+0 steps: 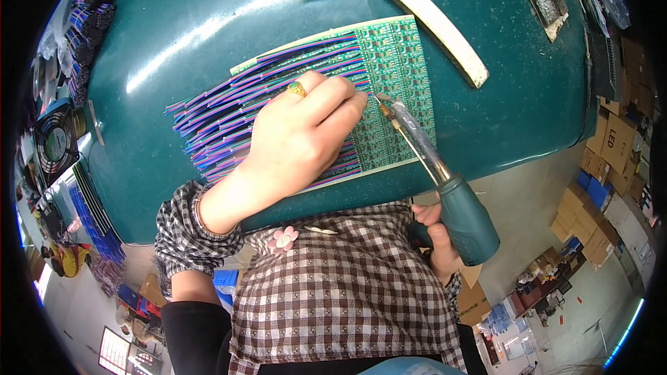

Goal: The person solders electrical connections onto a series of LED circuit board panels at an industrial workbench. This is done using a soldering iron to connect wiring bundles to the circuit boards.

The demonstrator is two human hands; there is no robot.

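Sheet of green circuit boards point(399, 90), joined in rows, lying flat on a green table point(514, 118) directly before the person. Wires point(222, 107), blue, pink and black, many, laid across its left part and running out past its left edge. Left hand point(299, 132), ringed, resting over the wires; grip narrow, fingertips drawn together near the wires' right ends; cannot tell whether a wire is pinched between them. Right hand point(439, 239), fingers around a soldering iron point(455, 198), green handle, partly hidden behind it; iron tilted, tip just beside the left fingertips, over the boards; contact unclear. Pale bar point(425, 14), long, beyond the sheet's upper right corner. Fan point(55, 140), black, at far left. Apron point(347, 292), brown-and-white check, with pink flower point(284, 238). Cardboard boxes point(615, 142), stacked at right.
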